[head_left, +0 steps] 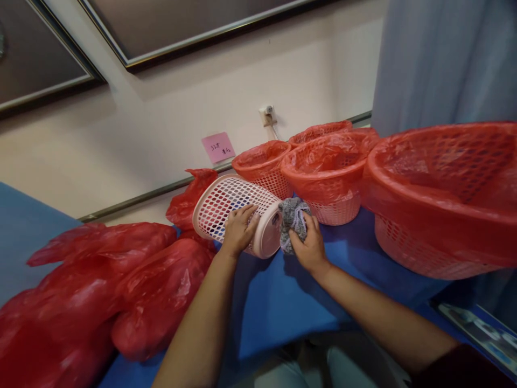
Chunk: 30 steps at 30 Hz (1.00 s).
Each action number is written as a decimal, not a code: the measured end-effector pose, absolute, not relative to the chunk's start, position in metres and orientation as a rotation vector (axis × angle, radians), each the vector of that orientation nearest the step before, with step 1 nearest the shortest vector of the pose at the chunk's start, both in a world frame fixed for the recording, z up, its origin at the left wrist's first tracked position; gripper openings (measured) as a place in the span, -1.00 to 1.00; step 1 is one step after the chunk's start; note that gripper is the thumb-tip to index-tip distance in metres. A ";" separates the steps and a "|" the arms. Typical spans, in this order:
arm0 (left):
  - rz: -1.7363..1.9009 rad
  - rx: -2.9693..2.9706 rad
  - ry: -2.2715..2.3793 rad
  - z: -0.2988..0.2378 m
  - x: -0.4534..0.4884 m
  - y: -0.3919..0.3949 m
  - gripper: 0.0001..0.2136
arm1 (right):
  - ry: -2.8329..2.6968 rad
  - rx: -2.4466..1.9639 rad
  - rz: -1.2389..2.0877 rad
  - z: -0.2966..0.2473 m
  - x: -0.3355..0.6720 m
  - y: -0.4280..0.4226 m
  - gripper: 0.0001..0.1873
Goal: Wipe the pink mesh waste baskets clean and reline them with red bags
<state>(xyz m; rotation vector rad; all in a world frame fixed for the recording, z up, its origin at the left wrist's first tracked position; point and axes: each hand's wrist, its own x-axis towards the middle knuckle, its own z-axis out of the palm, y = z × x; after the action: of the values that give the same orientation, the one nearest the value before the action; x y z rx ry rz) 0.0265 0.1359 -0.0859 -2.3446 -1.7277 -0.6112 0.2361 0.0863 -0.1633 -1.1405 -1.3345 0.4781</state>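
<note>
A pale pink plastic wastebasket (226,196) with a mesh wall lies tilted on its side, its solid base turned right and its rim to the left. My left hand (241,229) grips it by the side near the base, fingers lying over the mesh. In my right hand (309,245) is a bunched grey cleaning cloth (291,215) with a lilac edge. The fingers are closed round the cloth, which is at the basket's base; whether it presses on the base I cannot tell.
Several mesh baskets lined with red bags, including a large one (436,242), stand to the right on the blue-covered table (278,307). Filled red plastic bags (161,291) lie to the left. A pink note (218,147) and a socket (267,115) are on the wall behind.
</note>
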 end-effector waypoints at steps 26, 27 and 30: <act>-0.718 -2.291 -1.772 -0.087 0.027 0.129 -0.64 | -2.112 -1.199 0.703 -0.196 0.207 0.048 -0.49; -0.715 -2.293 -1.768 -0.088 0.026 0.129 -0.64 | -2.110 -1.196 0.741 -0.199 0.209 0.044 -0.51; -0.709 -2.289 -1.767 -0.088 0.026 0.130 -0.64 | -1.826 -1.126 0.712 -0.193 0.217 0.049 -0.49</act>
<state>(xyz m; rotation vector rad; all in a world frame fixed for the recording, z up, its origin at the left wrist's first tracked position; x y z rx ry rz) 0.0262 0.1296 -0.0881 -2.2888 -1.7675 -0.7092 0.2168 0.0487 -0.1932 -1.1264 -1.8263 0.7117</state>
